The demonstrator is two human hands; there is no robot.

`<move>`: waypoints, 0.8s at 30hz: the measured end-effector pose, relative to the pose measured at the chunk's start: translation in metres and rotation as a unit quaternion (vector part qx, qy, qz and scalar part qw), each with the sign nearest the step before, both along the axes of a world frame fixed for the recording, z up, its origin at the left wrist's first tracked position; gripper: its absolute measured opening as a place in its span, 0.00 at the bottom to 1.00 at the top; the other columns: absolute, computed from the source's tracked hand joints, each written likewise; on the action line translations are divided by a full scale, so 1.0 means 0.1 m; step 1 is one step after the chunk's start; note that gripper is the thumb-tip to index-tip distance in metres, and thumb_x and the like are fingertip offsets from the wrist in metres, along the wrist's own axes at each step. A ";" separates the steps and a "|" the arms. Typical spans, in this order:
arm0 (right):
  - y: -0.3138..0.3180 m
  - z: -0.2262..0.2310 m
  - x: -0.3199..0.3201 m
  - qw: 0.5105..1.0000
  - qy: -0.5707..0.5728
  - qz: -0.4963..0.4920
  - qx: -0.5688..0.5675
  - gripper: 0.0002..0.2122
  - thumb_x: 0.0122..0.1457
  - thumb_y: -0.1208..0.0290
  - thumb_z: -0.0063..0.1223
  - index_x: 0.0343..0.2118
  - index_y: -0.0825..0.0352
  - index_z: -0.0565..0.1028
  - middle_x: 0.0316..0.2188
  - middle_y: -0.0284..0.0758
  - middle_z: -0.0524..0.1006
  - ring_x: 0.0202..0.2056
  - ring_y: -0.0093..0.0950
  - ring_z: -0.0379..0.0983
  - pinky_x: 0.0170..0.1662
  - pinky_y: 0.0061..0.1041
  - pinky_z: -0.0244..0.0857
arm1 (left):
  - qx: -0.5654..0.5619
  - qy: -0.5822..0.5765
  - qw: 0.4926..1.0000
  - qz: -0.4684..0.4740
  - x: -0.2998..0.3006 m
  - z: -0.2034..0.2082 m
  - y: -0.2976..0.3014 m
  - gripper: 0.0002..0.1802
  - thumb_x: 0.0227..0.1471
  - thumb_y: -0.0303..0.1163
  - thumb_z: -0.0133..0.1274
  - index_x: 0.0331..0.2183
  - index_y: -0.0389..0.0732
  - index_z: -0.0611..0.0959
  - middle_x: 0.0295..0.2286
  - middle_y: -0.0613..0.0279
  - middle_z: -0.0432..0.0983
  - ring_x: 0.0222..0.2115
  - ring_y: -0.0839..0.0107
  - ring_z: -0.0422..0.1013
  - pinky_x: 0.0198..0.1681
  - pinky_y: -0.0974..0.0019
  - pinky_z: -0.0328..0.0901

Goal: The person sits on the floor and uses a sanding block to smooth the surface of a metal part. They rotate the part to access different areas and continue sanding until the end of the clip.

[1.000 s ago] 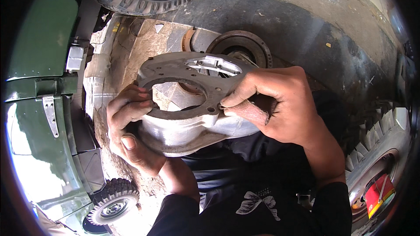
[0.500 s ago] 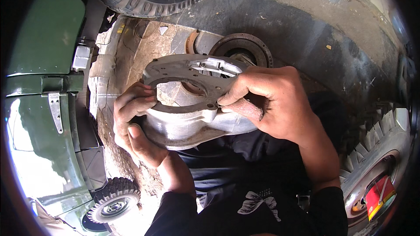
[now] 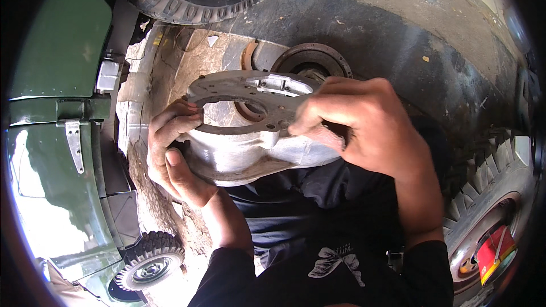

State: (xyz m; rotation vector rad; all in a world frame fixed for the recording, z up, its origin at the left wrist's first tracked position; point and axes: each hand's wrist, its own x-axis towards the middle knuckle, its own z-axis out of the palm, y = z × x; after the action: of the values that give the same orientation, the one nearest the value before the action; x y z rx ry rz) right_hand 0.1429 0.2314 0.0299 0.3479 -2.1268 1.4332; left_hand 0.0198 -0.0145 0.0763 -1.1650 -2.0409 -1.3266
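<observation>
A grey cast-metal bell housing (image 3: 227,156) with a large round opening rests over my lap, its flat flange facing up and tilted. My left hand (image 3: 179,156) grips its left side, fingers over the rim of the opening and thumb against the outer wall. In my right hand (image 3: 369,128) is a folded piece of reddish-brown sandpaper (image 3: 326,135), pinched between thumb and fingers. The fingertips press it at the flange's right part, beside a bolt hole. The exact contact of the paper with the metal is hidden by my fingers.
Beyond the housing lie a dark round metal ring plate (image 3: 336,59) and a curved brown ring piece (image 3: 248,54). A green vehicle (image 3: 57,79) stands at left, a large tyre (image 3: 193,3) at the top. Right of me are another wheel (image 3: 483,210) and a red tin (image 3: 492,253).
My right hand with the sandpaper has shifted slightly right along the flange. The housing's near lower edge has risen a little. My left hand keeps its grip.
</observation>
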 end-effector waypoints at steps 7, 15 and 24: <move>0.28 -0.21 0.03 0.997 -0.025 -0.025 -0.065 0.07 0.55 0.80 0.72 0.36 0.69 0.85 0.33 0.37 0.87 0.37 0.29 0.86 0.43 0.28 0.79 | 0.008 0.000 1.000 -0.015 -0.10 -0.02 0.00 0.38 0.66 0.57 0.46 0.36 0.26 0.87 0.37 0.42 0.81 0.45 0.49 0.78 0.56 0.47 0.69; 0.27 -0.28 -0.02 0.992 0.023 0.011 -0.124 0.15 0.53 0.82 0.73 0.44 0.72 0.83 0.42 0.41 0.86 0.45 0.31 0.85 0.52 0.31 0.77 | -0.002 -0.031 0.999 -0.022 -0.07 -0.02 -0.07 0.38 0.67 0.58 0.45 0.36 0.26 0.86 0.40 0.39 0.80 0.47 0.47 0.76 0.57 0.44 0.69; -0.04 -0.20 0.02 0.984 -0.057 0.053 -0.162 0.06 0.55 0.84 0.71 0.35 0.71 0.86 0.32 0.39 0.88 0.39 0.30 0.89 0.45 0.27 0.81 | -0.042 -0.033 0.993 -0.105 -0.10 -0.03 -0.32 0.33 0.71 0.52 0.40 0.43 0.26 0.82 0.46 0.38 0.76 0.55 0.45 0.72 0.66 0.35 0.62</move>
State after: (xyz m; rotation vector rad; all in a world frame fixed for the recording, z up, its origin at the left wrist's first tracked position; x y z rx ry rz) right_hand 0.1449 0.2273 0.0099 0.2602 -1.9395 1.8681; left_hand 0.0101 -0.0467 0.0732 -1.4251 -2.0849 -1.4033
